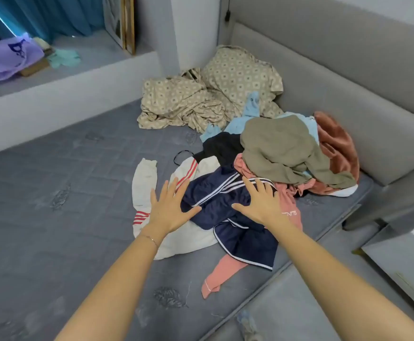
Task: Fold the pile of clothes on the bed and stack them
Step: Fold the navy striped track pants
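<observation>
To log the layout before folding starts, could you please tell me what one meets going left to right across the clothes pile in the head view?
White garment with red stripes, left hand, navy garment with white stripes, right hand, rust-brown garment. The pink garment and olive garment overlap others, so omitted.

The clothes pile (251, 168) lies unfolded on the bed's (65, 193) right side. An olive top (279, 148) crowns it, with a rust fleece (336, 143) behind. Light-blue (250, 107) and black (223, 146) pieces lie beneath. In front, navy white-striped shorts (215, 205) cover a pink garment (225, 269). A white red-striped piece (144, 183) spreads left.
</observation>
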Demonstrator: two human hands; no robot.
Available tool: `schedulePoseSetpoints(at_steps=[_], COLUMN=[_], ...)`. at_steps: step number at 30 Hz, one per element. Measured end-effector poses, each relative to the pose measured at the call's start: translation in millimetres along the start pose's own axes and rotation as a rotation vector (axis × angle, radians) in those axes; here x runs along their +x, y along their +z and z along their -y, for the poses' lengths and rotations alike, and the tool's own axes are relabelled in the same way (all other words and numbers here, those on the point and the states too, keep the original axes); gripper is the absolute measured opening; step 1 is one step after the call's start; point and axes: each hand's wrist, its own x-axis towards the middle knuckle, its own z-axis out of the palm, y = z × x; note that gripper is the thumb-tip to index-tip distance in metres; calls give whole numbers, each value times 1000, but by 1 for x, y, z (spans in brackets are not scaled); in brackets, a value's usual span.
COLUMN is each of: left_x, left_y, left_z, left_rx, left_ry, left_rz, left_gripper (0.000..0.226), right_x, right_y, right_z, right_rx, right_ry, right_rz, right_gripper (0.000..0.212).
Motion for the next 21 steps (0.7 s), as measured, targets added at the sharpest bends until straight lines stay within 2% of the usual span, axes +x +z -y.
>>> schedulePoseSetpoints(at_steps=[9, 14, 21], left_x=[43, 79, 127], left_y=[50, 79, 122], left_z=[-48, -81, -116], left_rx=[10, -124, -211], left_ry=[26, -75, -200], left_rz=[70, 88, 94], left_gripper=[84, 83, 81], right_x=[31, 76, 135], right_y=[8, 4, 14], right_z=[-68, -104, -140], right_rx=[17, -10, -102], right_ry=[47, 13, -99], right_rz=[42, 138, 190], right_gripper=[91, 92, 89])
